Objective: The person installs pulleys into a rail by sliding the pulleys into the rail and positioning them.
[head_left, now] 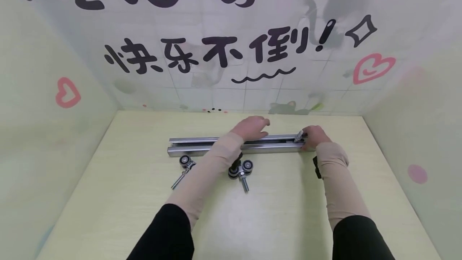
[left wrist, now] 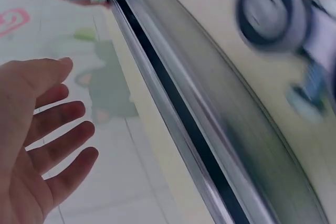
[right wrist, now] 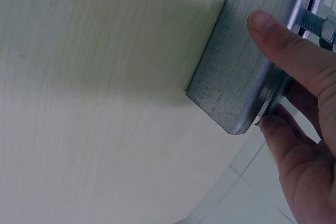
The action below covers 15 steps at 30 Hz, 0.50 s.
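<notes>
Hovering left hand [head_left: 250, 128], right hand [head_left: 315, 136] gripping rail [head_left: 191, 151]

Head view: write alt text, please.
A right hand grips the right end of a slotted metal rail, near a protruding bolt; the left hand hovers open beside the rail. Two roller trolleys lie on the table in front.
</notes>
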Each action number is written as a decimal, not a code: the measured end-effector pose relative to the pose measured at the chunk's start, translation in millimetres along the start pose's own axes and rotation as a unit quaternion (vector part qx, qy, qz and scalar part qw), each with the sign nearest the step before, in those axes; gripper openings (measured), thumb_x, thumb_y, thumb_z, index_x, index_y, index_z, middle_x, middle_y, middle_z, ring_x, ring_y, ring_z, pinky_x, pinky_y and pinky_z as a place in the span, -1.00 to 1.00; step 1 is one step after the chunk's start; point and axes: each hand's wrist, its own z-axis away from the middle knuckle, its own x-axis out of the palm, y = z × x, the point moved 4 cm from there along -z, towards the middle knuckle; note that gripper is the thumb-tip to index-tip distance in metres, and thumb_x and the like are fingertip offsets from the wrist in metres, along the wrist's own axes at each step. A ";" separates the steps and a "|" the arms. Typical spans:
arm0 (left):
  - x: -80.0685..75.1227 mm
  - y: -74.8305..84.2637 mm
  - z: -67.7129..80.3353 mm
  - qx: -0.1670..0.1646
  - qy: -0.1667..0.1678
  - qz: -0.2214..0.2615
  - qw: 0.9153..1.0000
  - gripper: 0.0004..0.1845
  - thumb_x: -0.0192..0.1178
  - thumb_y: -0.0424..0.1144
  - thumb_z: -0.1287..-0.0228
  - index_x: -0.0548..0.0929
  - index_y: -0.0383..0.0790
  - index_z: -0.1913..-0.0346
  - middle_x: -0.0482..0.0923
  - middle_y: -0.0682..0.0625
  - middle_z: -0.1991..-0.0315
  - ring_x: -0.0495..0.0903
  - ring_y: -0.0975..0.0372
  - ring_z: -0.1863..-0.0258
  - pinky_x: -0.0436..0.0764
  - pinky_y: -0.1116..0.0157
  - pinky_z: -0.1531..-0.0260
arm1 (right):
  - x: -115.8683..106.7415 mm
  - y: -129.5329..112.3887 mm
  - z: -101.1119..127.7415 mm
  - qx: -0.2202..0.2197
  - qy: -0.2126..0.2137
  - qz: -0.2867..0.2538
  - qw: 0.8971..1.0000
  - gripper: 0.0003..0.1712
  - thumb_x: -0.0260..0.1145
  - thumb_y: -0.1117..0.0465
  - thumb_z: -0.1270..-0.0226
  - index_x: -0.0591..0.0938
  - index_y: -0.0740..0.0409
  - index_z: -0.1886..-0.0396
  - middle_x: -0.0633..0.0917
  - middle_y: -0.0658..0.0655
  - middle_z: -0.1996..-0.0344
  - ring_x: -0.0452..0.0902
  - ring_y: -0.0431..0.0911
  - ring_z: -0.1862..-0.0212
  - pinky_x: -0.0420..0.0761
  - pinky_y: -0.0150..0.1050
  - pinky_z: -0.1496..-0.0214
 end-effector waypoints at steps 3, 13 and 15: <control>0.8 22.5 -19.0 0.023 0.007 -0.011 1.000 -0.57 0.04 -0.13 -0.29 0.43 -0.25 -0.16 0.48 -0.09 -0.07 0.48 0.16 -0.04 0.45 0.30 -0.06 | -0.8 2.5 -0.1 -0.006 0.007 0.004 1.000 -0.31 0.55 0.29 0.36 0.53 0.49 0.11 0.57 0.44 0.13 0.43 0.29 0.04 0.41 0.10 -0.08; 9.5 75.6 -60.2 0.058 0.056 -0.031 0.996 -0.73 0.05 -0.24 -0.29 0.55 -0.20 -0.01 0.57 -0.01 0.13 0.55 0.24 0.16 0.52 0.39 0.15 | -0.5 4.7 0.0 -0.016 0.026 -0.014 0.999 -0.36 0.55 0.32 0.40 0.58 0.46 0.17 0.63 0.37 0.22 0.50 0.19 0.14 0.47 0.02 0.01; 11.3 79.8 -64.3 0.055 0.060 -0.022 0.996 -0.77 0.04 -0.26 -0.29 0.58 -0.19 0.04 0.58 0.00 0.16 0.55 0.25 0.19 0.52 0.40 0.17 | 0.2 4.4 0.4 -0.018 0.029 -0.021 0.999 -0.38 0.55 0.33 0.40 0.60 0.44 0.19 0.64 0.34 0.25 0.51 0.16 0.17 0.48 0.00 0.03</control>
